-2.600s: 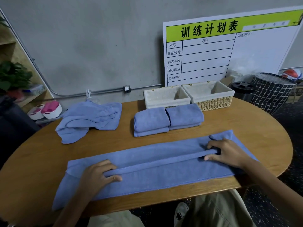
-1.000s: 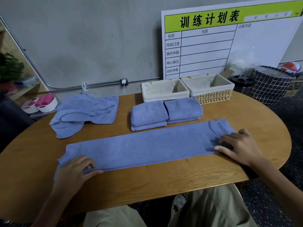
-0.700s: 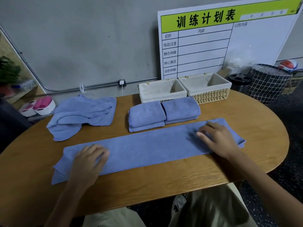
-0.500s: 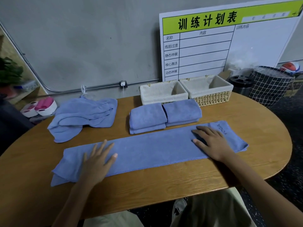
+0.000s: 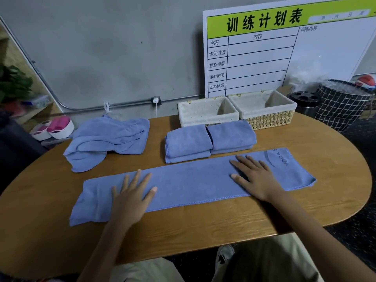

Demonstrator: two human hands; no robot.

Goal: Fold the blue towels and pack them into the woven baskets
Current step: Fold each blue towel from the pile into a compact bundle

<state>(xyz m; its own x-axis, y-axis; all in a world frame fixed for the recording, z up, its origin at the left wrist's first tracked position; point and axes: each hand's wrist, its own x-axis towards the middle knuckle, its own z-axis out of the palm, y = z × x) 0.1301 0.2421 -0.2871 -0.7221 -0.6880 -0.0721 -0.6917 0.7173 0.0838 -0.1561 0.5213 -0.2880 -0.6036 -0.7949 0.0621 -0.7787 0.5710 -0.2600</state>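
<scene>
Hands [image 5: 130, 200] inward; towel [image 5: 189, 184] seemingly smoother.

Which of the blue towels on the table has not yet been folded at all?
The crumpled towel at the far left: it lies bunched, while two folded towels sit before the baskets and the long towel is a flat strip.
</scene>
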